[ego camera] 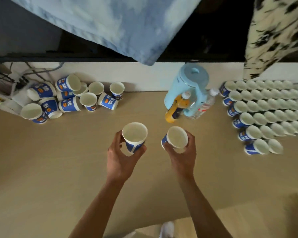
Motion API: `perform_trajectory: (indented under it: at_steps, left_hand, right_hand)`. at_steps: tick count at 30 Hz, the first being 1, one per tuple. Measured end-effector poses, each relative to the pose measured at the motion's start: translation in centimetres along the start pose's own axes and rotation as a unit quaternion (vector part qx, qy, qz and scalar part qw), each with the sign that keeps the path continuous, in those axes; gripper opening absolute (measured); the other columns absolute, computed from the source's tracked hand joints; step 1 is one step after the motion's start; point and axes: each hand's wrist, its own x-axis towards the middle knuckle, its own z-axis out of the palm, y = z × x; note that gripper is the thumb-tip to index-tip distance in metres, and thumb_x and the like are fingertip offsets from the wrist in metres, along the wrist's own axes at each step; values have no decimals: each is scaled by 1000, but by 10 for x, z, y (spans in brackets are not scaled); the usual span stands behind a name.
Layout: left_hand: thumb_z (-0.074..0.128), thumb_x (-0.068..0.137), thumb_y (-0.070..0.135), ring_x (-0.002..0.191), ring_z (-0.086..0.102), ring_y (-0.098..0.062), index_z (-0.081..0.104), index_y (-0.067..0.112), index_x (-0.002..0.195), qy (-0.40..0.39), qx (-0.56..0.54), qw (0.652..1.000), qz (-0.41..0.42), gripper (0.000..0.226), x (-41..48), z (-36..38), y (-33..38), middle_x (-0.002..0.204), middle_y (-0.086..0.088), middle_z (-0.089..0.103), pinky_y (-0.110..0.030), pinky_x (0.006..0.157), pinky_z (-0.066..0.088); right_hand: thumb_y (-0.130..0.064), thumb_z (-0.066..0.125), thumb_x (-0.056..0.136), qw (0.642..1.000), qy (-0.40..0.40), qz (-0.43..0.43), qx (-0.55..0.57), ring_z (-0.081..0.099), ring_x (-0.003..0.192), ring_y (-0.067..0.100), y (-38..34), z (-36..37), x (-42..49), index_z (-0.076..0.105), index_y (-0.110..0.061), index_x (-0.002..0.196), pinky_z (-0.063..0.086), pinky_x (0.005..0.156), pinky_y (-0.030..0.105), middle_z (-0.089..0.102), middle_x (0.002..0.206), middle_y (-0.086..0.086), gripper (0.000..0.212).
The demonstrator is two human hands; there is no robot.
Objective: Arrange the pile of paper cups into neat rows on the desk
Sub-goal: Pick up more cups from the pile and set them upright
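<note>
Over the middle of the table (pixel 58 160), the left hand (pixel 121 158) curls round one upright paper cup (pixel 134 134) and the right hand (pixel 182 157) round a second cup (pixel 177 137). The rows (pixel 265 109) stand to the right, nearer the right hand; the loose pile (pixel 67 98) lies far left.

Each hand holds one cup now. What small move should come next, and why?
Likely, move the right hand with its cup rightward to the nearest row, which has only two cups while the rows behind are longer.
</note>
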Motion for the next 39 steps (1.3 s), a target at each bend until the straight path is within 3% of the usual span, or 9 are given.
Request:
perform_trajectory:
  at_steps: [4, 9, 12, 15, 19, 25, 29, 35, 39]
  left_hand:
    - [93, 67, 21, 100, 59, 8, 62, 27, 118, -25, -1, 999, 29, 60, -54, 56, 28, 106, 34, 63, -17, 85, 45]
    - [93, 66, 26, 100, 58, 9, 59, 34, 117, -77, 10, 995, 58, 62, -132, 136, 55, 104, 34, 62, -25, 83, 51]
    - [93, 66, 28, 99, 61, -1, 61, 30, 119, -96, 6, 993, 72, 62, -165, 179, 66, 104, 23, 67, -30, 86, 53]
    - [93, 68, 24, 99, 61, -1, 63, 29, 118, -130, -9, 988, 88, 58, -203, 229, 95, 104, 21, 67, -29, 86, 52]
    - [92, 69, 32, 94, 63, -6, 62, 34, 116, -164, -13, 981, 98, 56, -230, 270, 118, 102, 20, 67, -29, 80, 53]
    - [84, 60, 55, 93, 67, -16, 61, 35, 116, -200, -14, 973, 112, 64, -243, 332, 140, 104, 16, 69, -41, 80, 58]
    - [91, 67, 36, 96, 67, -15, 61, 34, 117, -218, -21, 969, 113, 58, -238, 372, 146, 106, 15, 70, -42, 84, 57]
    - [91, 70, 29, 97, 65, -10, 60, 35, 118, -208, -30, 975, 75, 58, -214, 445, 138, 105, 18, 70, -38, 85, 56]
    - [91, 71, 31, 97, 65, -10, 61, 35, 117, -188, -42, 980, 59, 56, -198, 484, 149, 104, 16, 70, -34, 84, 55]
  right_hand:
    - [-30, 91, 62, 1000, -1, -20, 4, 61, 108, 9, 19, -87, -25, 58, -22, 125, 50, 89, 16, 65, 119, -8, 71]
    - [-44, 84, 57, 997, 62, -13, 49, 61, 112, 7, 40, -201, -29, 59, -26, 126, 50, 91, 16, 66, 122, -12, 76]
    - [-33, 90, 59, 995, 91, -10, 50, 62, 110, 7, 48, -257, -23, 57, -28, 123, 52, 90, 19, 65, 119, -15, 72]
    - [-14, 94, 63, 989, 134, -3, 61, 62, 110, 11, 56, -326, -16, 54, -33, 118, 54, 91, 28, 63, 116, -18, 71]
    - [-15, 92, 65, 985, 155, 4, 71, 64, 109, 12, 60, -386, -7, 54, -36, 116, 55, 93, 36, 63, 112, -22, 67]
    - [-29, 86, 62, 983, 167, 9, 80, 63, 112, 11, 73, -442, 12, 56, -32, 119, 53, 97, 38, 64, 117, -19, 64]
    - [-39, 82, 61, 986, 153, 25, 56, 61, 113, 7, 92, -465, 37, 56, -31, 120, 50, 98, 35, 65, 118, -19, 66]
    - [-32, 85, 63, 991, 117, 58, -6, 60, 110, 3, 134, -502, 106, 56, -32, 123, 48, 92, 30, 63, 118, -23, 66]
    - [-18, 90, 68, 993, 76, 85, -26, 62, 109, 6, 155, -520, 152, 56, -36, 121, 53, 89, 35, 63, 117, -23, 66]
